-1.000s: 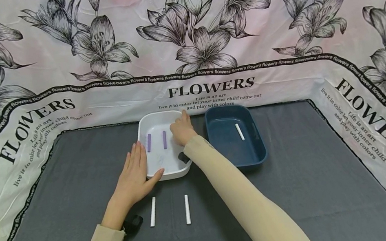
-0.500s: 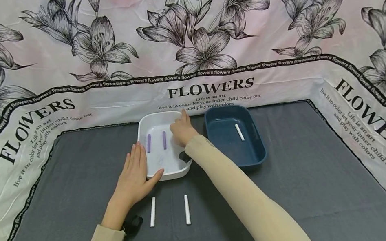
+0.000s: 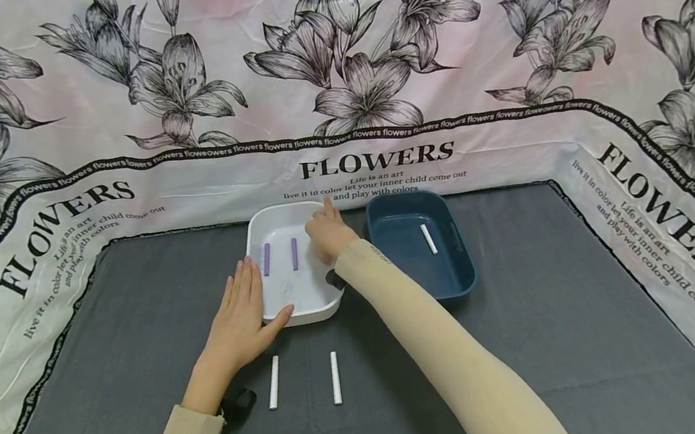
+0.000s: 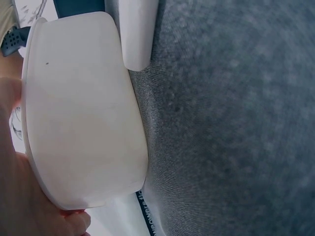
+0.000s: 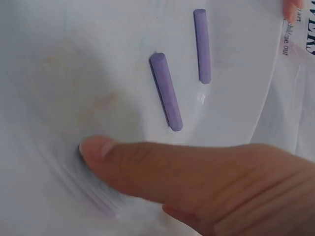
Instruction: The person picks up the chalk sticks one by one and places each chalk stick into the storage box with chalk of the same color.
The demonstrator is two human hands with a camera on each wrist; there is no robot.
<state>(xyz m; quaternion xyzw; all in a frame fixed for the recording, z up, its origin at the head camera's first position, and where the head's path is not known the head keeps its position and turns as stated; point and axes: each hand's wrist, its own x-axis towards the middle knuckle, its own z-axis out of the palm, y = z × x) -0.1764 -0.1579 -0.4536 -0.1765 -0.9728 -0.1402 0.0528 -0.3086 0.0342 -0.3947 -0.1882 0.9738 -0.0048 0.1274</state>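
Near the back of the table stands a white plastic tray (image 3: 303,317) with two purple chalk sticks, one left (image 3: 266,259) and one right (image 3: 294,254), lying apart on its floor. My left hand (image 3: 242,321) lies along the tray's left side, fingers straight, thumb stretched over the near rim. On the opposite side my right hand (image 3: 328,234) grips the tray's right wall. The right wrist view shows that thumb (image 5: 128,160) inside the tray below the purple chalk (image 5: 166,92); the other right fingers are mostly hidden.
A dark blue tray (image 3: 470,281) stands close on the right, one white chalk stick (image 3: 428,239) inside. Two more white chalk sticks, one left (image 3: 274,382) and one right (image 3: 334,378), lie on the grey cloth (image 3: 577,333) in front. A flower-printed cloth (image 3: 368,80) hangs behind.
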